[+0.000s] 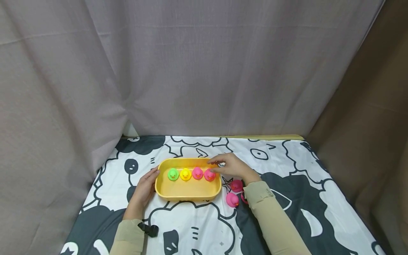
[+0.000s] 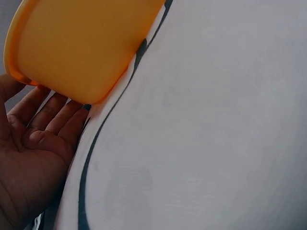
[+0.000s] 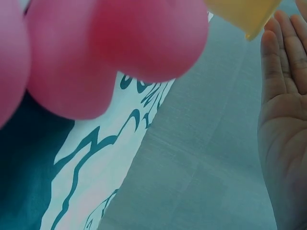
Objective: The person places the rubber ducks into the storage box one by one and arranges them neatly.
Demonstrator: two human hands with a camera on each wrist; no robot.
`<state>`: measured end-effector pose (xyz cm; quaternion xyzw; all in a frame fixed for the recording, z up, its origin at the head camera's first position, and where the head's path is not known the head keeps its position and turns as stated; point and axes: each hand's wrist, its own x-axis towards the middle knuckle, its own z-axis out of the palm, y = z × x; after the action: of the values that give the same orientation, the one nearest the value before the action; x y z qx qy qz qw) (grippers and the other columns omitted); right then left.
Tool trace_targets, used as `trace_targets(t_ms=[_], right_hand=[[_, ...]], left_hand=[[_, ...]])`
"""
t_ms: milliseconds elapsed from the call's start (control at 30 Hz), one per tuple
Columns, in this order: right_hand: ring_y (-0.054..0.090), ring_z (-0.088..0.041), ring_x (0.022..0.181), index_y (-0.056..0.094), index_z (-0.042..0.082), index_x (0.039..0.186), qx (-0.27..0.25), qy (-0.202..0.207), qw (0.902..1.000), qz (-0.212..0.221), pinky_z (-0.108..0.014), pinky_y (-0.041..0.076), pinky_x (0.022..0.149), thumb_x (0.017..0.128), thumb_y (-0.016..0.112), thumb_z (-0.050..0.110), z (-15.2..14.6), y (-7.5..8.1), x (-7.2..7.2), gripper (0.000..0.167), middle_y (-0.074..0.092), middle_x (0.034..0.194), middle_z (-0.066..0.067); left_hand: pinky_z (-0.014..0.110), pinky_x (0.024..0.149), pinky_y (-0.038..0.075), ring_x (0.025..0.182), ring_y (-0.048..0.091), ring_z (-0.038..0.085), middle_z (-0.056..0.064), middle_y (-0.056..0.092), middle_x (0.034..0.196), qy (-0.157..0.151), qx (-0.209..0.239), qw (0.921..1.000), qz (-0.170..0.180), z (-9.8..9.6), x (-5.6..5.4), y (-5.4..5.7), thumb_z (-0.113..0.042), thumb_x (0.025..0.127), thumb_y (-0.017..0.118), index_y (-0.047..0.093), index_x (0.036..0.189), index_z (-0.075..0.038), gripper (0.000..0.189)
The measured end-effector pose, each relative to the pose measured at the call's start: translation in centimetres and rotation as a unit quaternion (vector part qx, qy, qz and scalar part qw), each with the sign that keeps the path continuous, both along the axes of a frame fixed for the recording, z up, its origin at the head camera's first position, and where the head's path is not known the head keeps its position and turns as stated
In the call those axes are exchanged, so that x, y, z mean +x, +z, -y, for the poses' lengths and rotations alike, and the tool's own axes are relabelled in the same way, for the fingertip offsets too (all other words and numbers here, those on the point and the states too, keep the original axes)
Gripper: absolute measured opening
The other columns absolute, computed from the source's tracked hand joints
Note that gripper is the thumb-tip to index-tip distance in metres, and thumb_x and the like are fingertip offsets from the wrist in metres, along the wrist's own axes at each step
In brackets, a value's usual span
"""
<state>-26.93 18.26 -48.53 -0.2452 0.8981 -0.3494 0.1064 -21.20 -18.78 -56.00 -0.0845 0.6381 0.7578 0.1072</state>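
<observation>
In the head view, a yellow tray (image 1: 188, 191) holds a row of small rubber ducks: a green duck (image 1: 173, 174), a yellow duck (image 1: 185, 174), a pink duck (image 1: 197, 173) and, rightmost, another pink duck (image 1: 209, 175). My left hand (image 1: 146, 187) grips the tray's left end; the left wrist view shows its fingers against the tray's outer wall (image 2: 86, 57). Over the right end reaches my right hand (image 1: 231, 165), its thumb beside the rightmost duck and the fingers spread away from the thumb. In the right wrist view those fingers (image 3: 272, 62) look fairly straight.
More pink ducks (image 1: 232, 200) lie on the patterned cloth (image 1: 191, 226) right of the tray, partly under the right forearm; they loom large in the right wrist view. A grey curtain (image 1: 204, 71) hangs behind the table. A black strap device (image 1: 149, 229) sits on the left wrist.
</observation>
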Motion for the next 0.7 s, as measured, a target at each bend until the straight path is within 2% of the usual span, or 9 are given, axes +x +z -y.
trace_targets(t_ms=[233,400,567,700], right_hand=[[0.061,-0.022,0.115,0.073,0.02,0.124,-0.017,0.005,0.9998,-0.013,-0.05,0.052,0.099,0.087,0.081,0.035,-0.8,0.2,0.0,0.041,0.068,0.121,0.012],[0.063,-0.023,0.112,0.073,0.018,0.123,-0.033,0.011,0.9985,-0.041,-0.05,0.053,0.098,0.087,0.081,0.03,-1.9,0.2,0.2,0.039,0.069,0.119,0.011],[0.064,-0.031,0.11,0.074,0.017,0.122,-0.054,-0.001,0.9971,-0.053,-0.054,0.052,0.099,0.086,0.082,0.029,-3.5,0.4,0.6,0.039,0.071,0.117,0.009],[0.063,-0.031,0.111,0.075,0.023,0.12,-0.068,-0.023,0.9965,-0.044,-0.058,0.05,0.099,0.085,0.082,0.035,-5.0,0.8,1.3,0.038,0.072,0.117,0.006]], left_hand=[[0.027,0.107,0.044,0.137,0.045,0.014,-0.004,0.042,0.156,-0.002,-0.003,1.0,-0.002,0.1,-0.1,-0.1,-0.038,0.102,0.057,0.05,0.15,-0.02,0.052],[0.028,0.106,0.045,0.137,0.045,0.016,-0.002,0.041,0.156,-0.005,0.001,1.0,-0.004,0.0,-0.1,-0.2,-0.04,0.102,0.059,0.049,0.15,-0.019,0.054],[0.027,0.103,0.047,0.137,0.046,0.018,0.0,0.041,0.157,-0.004,0.005,1.0,-0.006,0.0,-0.1,-0.4,-0.038,0.102,0.058,0.048,0.151,-0.017,0.054],[0.025,0.102,0.048,0.137,0.046,0.017,-0.001,0.042,0.156,0.001,0.003,1.0,-0.005,0.0,-0.2,-0.3,-0.037,0.102,0.058,0.049,0.15,-0.018,0.052]])
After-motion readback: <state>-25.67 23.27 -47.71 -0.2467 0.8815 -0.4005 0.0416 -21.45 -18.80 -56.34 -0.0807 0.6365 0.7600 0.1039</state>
